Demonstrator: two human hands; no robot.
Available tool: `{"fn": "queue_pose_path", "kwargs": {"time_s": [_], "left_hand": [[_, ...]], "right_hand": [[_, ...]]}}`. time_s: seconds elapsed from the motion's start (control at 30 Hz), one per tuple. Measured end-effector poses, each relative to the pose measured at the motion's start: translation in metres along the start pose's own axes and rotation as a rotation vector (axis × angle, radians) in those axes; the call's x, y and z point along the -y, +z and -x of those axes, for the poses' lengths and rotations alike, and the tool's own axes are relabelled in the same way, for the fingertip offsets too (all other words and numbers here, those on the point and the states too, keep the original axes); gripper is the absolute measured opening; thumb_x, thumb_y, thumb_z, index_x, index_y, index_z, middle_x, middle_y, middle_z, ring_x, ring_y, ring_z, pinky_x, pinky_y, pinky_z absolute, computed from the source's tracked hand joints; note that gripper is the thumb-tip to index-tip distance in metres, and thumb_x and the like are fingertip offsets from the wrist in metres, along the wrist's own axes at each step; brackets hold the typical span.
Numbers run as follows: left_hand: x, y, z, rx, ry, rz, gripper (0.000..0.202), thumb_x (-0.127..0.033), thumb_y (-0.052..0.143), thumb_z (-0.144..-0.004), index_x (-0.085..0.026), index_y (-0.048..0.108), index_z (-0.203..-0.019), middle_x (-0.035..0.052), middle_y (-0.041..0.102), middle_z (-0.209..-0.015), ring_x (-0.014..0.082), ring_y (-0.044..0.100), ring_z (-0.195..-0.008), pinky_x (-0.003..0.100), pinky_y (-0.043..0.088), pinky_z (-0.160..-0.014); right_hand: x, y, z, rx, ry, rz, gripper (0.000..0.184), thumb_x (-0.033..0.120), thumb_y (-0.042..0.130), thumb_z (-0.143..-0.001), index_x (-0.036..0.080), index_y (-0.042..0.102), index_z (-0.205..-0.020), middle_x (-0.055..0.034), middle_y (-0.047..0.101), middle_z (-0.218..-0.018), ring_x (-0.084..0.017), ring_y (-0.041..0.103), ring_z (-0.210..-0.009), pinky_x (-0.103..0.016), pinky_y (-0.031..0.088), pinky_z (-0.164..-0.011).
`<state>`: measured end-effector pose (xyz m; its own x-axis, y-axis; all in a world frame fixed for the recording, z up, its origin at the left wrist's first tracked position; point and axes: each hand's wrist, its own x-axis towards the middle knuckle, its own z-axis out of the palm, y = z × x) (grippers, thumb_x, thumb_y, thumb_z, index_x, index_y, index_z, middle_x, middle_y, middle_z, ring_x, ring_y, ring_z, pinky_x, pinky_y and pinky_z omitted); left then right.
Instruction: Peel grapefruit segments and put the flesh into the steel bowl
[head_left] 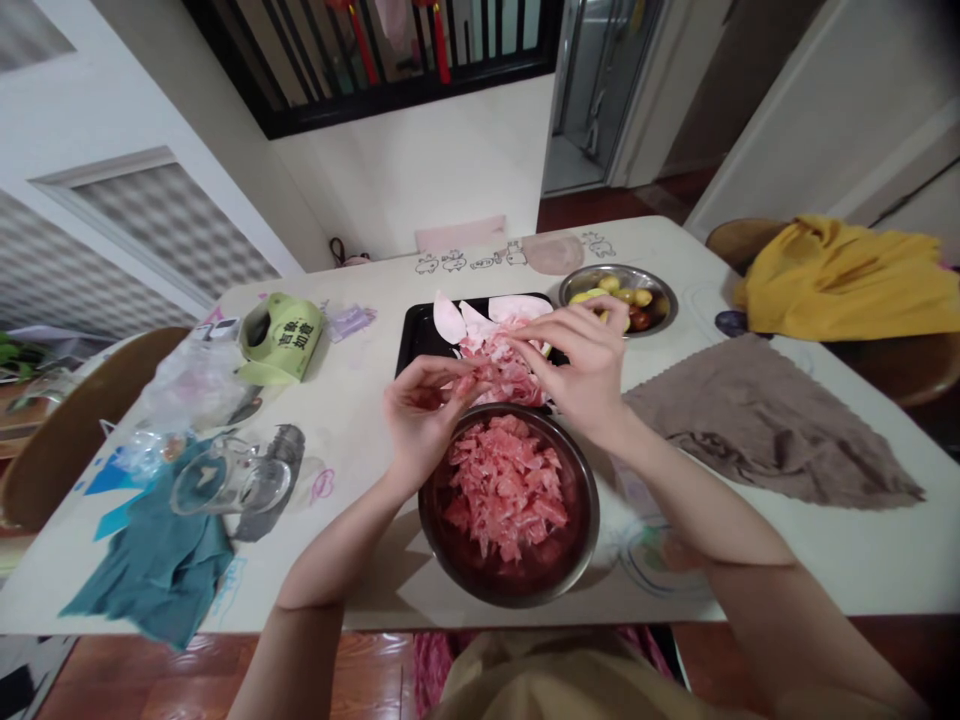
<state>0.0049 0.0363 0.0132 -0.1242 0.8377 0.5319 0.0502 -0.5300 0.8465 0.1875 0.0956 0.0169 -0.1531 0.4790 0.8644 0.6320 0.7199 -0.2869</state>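
My left hand (424, 415) is closed in a pinch on a small piece of pink pomelo flesh (466, 385), just above the rim of a steel bowl (589, 520). That bowl holds a heap of torn red pomelo flesh (510, 485). Facing it, my right hand (581, 365) has thumb and fingertips pinched together over the black tray (415, 338); what lies between them is too small to make out. Pale pink pomelo membranes (499, 350) and thick white rind pieces (517, 307) fill the tray.
Behind my right hand stands a steel bowl of small fruits (622, 290). A brown cloth (780, 420) lies to the right. On the left are a green paper package (289, 335), a glass pitcher (240, 478), plastic bags (195, 385) and a teal cloth (161, 560). Yellow fabric (847, 280) drapes a chair.
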Motion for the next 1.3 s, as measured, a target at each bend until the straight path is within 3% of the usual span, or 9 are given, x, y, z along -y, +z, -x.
{"fn": "queue_pose_path", "kwargs": {"time_s": [0.2,0.33,0.47,0.63,0.77,0.93,1.3], "left_hand": [[0.011,0.003,-0.005,-0.018,-0.062,-0.020,0.035,-0.024,0.088,-0.076,-0.019,0.072,-0.107,0.0075,0.080,-0.103,0.0182,0.078,-0.096,0.028,0.065,-0.087],[0.019,0.002,-0.005,0.005,-0.143,-0.025,0.028,-0.024,0.086,-0.077,-0.021,0.078,-0.103,0.0063,0.081,-0.103,0.0172,0.078,-0.091,0.027,0.065,-0.084],[0.020,0.001,-0.006,0.000,-0.211,-0.002,0.029,-0.025,0.088,-0.075,-0.022,0.079,-0.103,0.0051,0.082,-0.099,0.0182,0.079,-0.089,0.030,0.066,-0.084],[0.017,-0.001,-0.009,-0.006,-0.211,-0.032,0.030,-0.026,0.088,-0.074,-0.021,0.080,-0.102,0.0061,0.082,-0.099,0.0195,0.079,-0.087,0.032,0.067,-0.084],[0.012,-0.001,-0.009,-0.012,-0.167,-0.120,0.030,-0.025,0.089,-0.073,-0.021,0.080,-0.101,0.0065,0.082,-0.100,0.0195,0.079,-0.086,0.031,0.068,-0.082],[0.006,0.000,-0.006,-0.015,-0.126,-0.177,0.030,-0.027,0.089,-0.073,-0.020,0.081,-0.101,0.0059,0.082,-0.097,0.0189,0.079,-0.082,0.030,0.068,-0.078],[0.004,-0.006,-0.001,0.043,-0.126,-0.200,0.029,-0.029,0.086,-0.078,-0.022,0.081,-0.106,0.0063,0.082,-0.102,0.0198,0.079,-0.083,0.033,0.069,-0.080]], "right_hand": [[-0.034,0.034,0.014,0.224,0.105,0.016,0.014,0.021,0.063,-0.094,0.024,0.074,-0.087,0.0018,0.078,-0.087,-0.019,0.065,-0.087,-0.046,0.030,-0.103],[-0.045,0.045,0.018,0.307,0.076,0.059,0.014,0.023,0.062,-0.095,0.023,0.074,-0.089,-0.0001,0.078,-0.090,-0.022,0.064,-0.092,-0.050,0.027,-0.109],[-0.039,0.036,0.013,0.251,0.063,0.003,0.014,0.028,0.060,-0.097,0.024,0.072,-0.093,-0.0002,0.077,-0.091,-0.022,0.063,-0.094,-0.048,0.030,-0.108],[-0.013,0.011,0.000,0.156,-0.011,-0.147,0.014,0.035,0.064,-0.097,0.026,0.071,-0.089,0.0023,0.077,-0.090,-0.019,0.066,-0.093,-0.045,0.034,-0.105],[0.003,-0.006,-0.006,0.171,-0.177,-0.105,0.012,0.031,0.065,-0.097,0.026,0.069,-0.087,0.0045,0.078,-0.093,-0.019,0.066,-0.099,-0.045,0.034,-0.104],[0.005,-0.006,-0.005,0.127,-0.372,0.037,0.009,0.025,0.062,-0.098,0.025,0.068,-0.090,0.0046,0.077,-0.099,-0.018,0.065,-0.103,-0.044,0.035,-0.103],[0.002,-0.005,0.000,0.034,-0.579,0.199,0.010,0.026,0.062,-0.099,0.031,0.069,-0.094,0.0085,0.077,-0.104,-0.015,0.066,-0.107,-0.041,0.042,-0.103]]}}
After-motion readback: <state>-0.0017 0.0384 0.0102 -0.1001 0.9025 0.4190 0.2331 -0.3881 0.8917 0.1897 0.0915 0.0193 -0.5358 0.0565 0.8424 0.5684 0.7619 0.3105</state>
